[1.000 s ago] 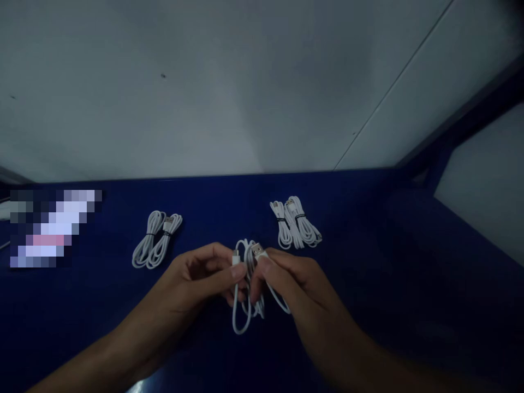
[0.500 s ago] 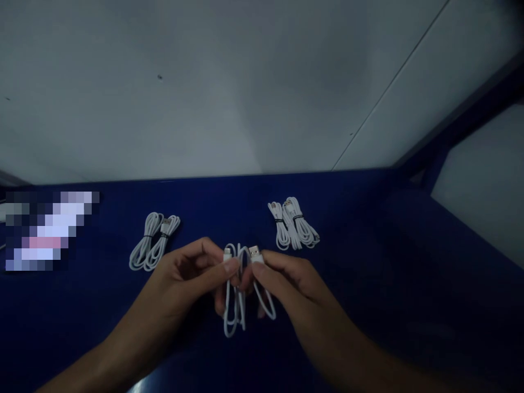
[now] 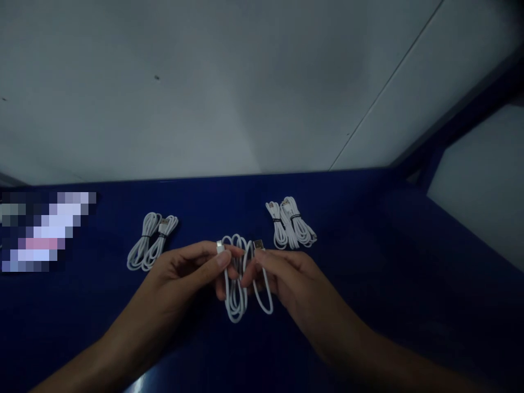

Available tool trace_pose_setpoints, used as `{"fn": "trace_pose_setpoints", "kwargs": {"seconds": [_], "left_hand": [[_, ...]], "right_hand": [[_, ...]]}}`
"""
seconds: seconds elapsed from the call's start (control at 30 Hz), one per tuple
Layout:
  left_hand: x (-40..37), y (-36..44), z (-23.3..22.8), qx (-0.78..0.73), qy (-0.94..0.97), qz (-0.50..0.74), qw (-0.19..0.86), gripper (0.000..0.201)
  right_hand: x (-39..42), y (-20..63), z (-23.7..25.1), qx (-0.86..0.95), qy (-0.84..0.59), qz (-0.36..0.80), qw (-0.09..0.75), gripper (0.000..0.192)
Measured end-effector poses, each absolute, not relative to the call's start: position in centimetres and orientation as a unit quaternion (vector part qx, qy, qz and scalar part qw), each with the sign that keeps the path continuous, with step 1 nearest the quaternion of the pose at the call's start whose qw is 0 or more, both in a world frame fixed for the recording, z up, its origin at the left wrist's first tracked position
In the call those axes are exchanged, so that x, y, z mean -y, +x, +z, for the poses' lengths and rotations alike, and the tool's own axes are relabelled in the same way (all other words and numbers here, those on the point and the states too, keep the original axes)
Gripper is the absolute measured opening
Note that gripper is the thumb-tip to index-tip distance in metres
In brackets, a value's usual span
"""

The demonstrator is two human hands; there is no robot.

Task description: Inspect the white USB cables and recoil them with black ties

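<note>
Your left hand (image 3: 192, 270) and right hand (image 3: 286, 275) each pinch one plug end of a looped white USB cable (image 3: 239, 284), held above the middle of the blue worktop (image 3: 368, 284), between two tied cable bundles (image 3: 152, 246).

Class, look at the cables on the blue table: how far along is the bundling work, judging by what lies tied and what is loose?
Done: two tied cable bundles lie at the left and two more tied bundles at the right, each bound with a dark tie. In hand: the left hand and right hand each pinch a connector of one loose white cable, looped, with no tie visible. Left: tying this one.
</note>
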State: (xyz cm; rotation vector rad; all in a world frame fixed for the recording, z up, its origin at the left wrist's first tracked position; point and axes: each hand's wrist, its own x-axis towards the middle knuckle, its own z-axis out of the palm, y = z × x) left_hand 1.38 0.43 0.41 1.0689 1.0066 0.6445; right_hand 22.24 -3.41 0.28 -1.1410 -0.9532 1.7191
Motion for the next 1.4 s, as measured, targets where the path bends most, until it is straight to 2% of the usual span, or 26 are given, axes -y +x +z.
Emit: {"fn": "trace_pose_setpoints", "kwargs": {"seconds": [0.17,0.37,0.53,0.73,0.93,1.1,1.4], "left_hand": [[-0.44,1.36,0.95,-0.457,0.503,0.279,0.679,0.033],[-0.55,1.33,0.94,-0.488,0.492,0.260,0.672,0.040],[-0.49,1.25,1.00,-0.468,0.500,0.258,0.681,0.037],[-0.44,1.20,0.97,-0.457,0.525,0.265,0.668,0.045],[-0.44,1.08,0.74,-0.451,0.495,0.275,0.690,0.037],[-0.37,1.42,1.02,-0.454,0.493,0.286,0.685,0.040],[-0.52,1.40,0.57,-0.474,0.458,0.296,0.691,0.027]], "right_hand": [[3.35,22.18,0.27,0.380,-0.423,0.694,0.441,0.046],[3.34,22.32,0.01,0.386,-0.435,0.679,0.448,0.044],[3.28,22.22,0.33,0.409,-0.414,0.679,0.447,0.049],[3.26,22.25,0.64,0.427,-0.424,0.660,0.450,0.048],[3.19,22.45,0.73,0.438,-0.442,0.650,0.436,0.043],[3.33,22.44,0.85,0.441,-0.441,0.649,0.435,0.043],[3.84,22.39,0.32,0.415,-0.541,0.615,0.396,0.039]]}}
